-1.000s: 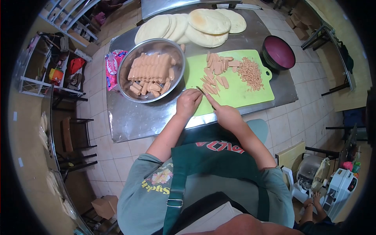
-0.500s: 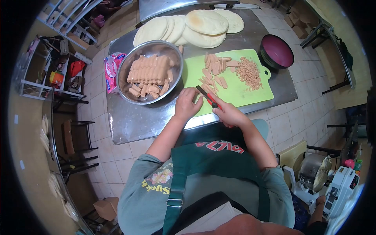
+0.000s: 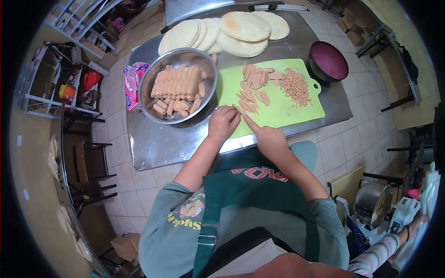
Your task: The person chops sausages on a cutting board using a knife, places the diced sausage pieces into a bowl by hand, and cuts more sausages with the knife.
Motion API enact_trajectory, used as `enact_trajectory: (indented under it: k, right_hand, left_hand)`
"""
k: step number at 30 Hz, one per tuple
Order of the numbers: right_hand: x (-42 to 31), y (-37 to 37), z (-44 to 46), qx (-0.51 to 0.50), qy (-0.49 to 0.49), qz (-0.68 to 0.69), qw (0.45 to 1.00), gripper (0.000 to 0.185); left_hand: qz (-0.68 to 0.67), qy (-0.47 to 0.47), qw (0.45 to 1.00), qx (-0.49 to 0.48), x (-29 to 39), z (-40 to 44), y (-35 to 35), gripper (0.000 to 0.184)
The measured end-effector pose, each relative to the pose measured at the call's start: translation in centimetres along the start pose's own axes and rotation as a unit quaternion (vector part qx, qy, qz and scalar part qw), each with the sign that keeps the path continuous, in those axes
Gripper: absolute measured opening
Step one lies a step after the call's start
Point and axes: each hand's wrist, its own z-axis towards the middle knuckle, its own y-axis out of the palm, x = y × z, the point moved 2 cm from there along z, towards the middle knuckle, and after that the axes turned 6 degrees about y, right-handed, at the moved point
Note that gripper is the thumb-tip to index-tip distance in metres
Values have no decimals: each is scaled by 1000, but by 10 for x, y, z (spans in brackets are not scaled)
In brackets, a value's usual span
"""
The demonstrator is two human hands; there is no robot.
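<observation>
On the near edge of the green cutting board (image 3: 296, 118), my left hand (image 3: 224, 122) is closed, its fingertips pinching a sausage piece (image 3: 238, 109). My right hand (image 3: 272, 139) is closed beside it, forefinger stretched toward the left fingertips. It covers the red-and-black-handled knife that showed a moment ago. Sausage slices (image 3: 254, 78) lie just beyond both hands. Finely diced sausage (image 3: 295, 88) is heaped at the board's right. Left of the board, a steel bowl (image 3: 211, 95) holds rows of whole sausages (image 3: 176, 85) and some cut pieces.
Flat round breads (image 3: 244, 25) are stacked at the table's far side. A dark bowl with a maroon inside (image 3: 330, 62) stands at the right corner. A pink plastic packet (image 3: 133, 83) lies left of the steel bowl. Another person's striped sleeve (image 3: 378, 255) reaches in at lower right, near a mixer (image 3: 373, 204).
My right hand has turned over, so the knife's blade and handle no longer show. My left hand's fingers have closed together. Another person's arm has come further in at lower right.
</observation>
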Motion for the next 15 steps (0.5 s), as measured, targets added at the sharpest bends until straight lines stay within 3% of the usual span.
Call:
enact_trajectory:
  k: [3, 15]
  right_hand:
    - [-2, 2, -4, 79, -8, -30, 996, 68]
    - [-3, 5, -4, 86, -6, -39, 995, 66]
  left_hand:
    - [3, -5, 1000, -1, 0, 0, 0, 9]
    - [6, -2, 1000, 3, 4, 2, -4, 11]
